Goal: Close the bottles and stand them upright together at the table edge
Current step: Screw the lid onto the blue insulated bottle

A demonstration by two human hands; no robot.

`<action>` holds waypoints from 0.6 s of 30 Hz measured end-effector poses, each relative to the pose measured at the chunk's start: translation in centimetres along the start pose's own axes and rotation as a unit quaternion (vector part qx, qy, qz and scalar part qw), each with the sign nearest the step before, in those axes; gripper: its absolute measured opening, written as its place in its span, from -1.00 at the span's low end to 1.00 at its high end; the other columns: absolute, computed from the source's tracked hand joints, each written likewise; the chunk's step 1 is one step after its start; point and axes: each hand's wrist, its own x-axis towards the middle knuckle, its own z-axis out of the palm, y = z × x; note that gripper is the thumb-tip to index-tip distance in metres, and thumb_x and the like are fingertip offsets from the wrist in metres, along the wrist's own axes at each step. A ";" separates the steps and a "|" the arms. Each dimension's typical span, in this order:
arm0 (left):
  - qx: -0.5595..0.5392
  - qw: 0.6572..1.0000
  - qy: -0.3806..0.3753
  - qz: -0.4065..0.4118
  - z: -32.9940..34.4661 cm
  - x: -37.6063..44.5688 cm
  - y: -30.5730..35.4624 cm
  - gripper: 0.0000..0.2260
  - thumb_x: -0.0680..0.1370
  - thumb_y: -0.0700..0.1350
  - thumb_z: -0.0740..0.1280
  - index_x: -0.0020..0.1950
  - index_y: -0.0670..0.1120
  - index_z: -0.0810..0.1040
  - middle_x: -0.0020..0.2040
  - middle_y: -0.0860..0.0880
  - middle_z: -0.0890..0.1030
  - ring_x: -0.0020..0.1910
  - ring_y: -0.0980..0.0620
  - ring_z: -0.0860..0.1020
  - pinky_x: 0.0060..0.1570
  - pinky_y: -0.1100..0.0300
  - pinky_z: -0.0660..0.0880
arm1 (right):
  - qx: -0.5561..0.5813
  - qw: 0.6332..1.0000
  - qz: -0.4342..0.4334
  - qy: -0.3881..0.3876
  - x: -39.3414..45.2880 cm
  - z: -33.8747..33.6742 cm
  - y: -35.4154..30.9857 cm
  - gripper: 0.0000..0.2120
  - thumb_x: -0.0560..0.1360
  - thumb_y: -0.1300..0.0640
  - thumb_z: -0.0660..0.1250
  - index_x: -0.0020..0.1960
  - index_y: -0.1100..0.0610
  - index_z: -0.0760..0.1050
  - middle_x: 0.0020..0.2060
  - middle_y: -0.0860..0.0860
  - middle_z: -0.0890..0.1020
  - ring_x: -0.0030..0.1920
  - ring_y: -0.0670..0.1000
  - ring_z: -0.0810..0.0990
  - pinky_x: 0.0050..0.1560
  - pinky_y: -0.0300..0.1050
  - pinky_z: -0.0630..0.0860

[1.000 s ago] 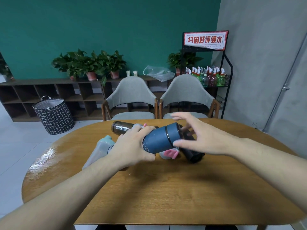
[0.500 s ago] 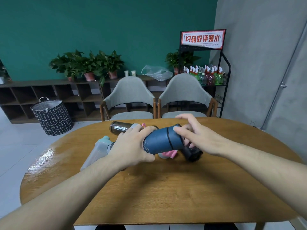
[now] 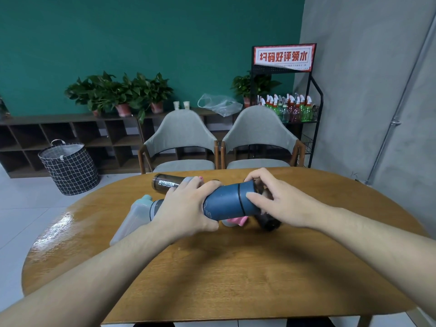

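Observation:
A dark blue bottle (image 3: 225,202) is held on its side above the wooden table (image 3: 236,274). My left hand (image 3: 186,210) grips its body. My right hand (image 3: 276,200) wraps its fingers round the bottle's cap end (image 3: 247,197). Behind lies a dark bottle marked MYPROTEIN (image 3: 166,182). A frosted grey bottle with a teal top (image 3: 132,217) lies at the left. Under the blue bottle a pink-and-white piece (image 3: 237,220) shows, and a black bottle (image 3: 269,220) lies below my right hand, mostly hidden.
Two grey chairs (image 3: 181,138) (image 3: 258,135) stand at the table's far side. A black rack with spray bottles (image 3: 290,109) is at the back right, a checked basket (image 3: 68,166) on the floor at the left, and low shelves with plants (image 3: 118,93) along the green wall.
My right hand has closed in from spread fingers onto the blue bottle's cap end. The bottle has tilted a little, cap end higher. My left hand keeps its grip.

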 end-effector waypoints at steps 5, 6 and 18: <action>0.000 1.000 -0.016 0.001 0.0 0.1 -0.2 -0.26 0.28 0.24 0.41 0.43 0.26 0.28 0.12 0.11 0.41 0.17 0.02 0.40 0.15 -0.01 0.44 | 0.081 0.990 0.107 -0.050 0.4 -0.1 -0.3 -0.56 0.62 -0.20 0.19 0.44 -0.13 0.20 -0.06 -0.09 0.62 -0.21 -0.13 0.63 -0.05 -0.07 0.64; -0.008 1.000 -0.019 -0.002 -0.1 0.2 -0.3 -0.26 0.27 0.24 0.41 0.43 0.25 0.28 0.10 0.12 0.40 0.16 0.02 0.41 0.13 -0.01 0.46 | 0.036 0.995 0.077 -0.049 0.1 -0.2 -0.1 -0.44 0.58 -0.24 0.24 0.50 -0.20 0.12 0.12 -0.13 0.54 -0.12 -0.15 0.62 -0.05 -0.18 0.58; 0.019 1.000 -0.007 0.003 -0.2 0.5 0.2 -0.26 0.29 0.25 0.42 0.43 0.27 0.27 0.15 0.08 0.43 0.19 -0.01 0.41 0.19 -0.03 0.42 | 0.003 1.000 -0.023 -0.017 -0.6 0.1 0.5 -0.63 0.64 -0.05 0.27 0.37 -0.16 0.20 -0.11 -0.10 0.58 -0.22 -0.21 0.60 -0.21 -0.33 0.46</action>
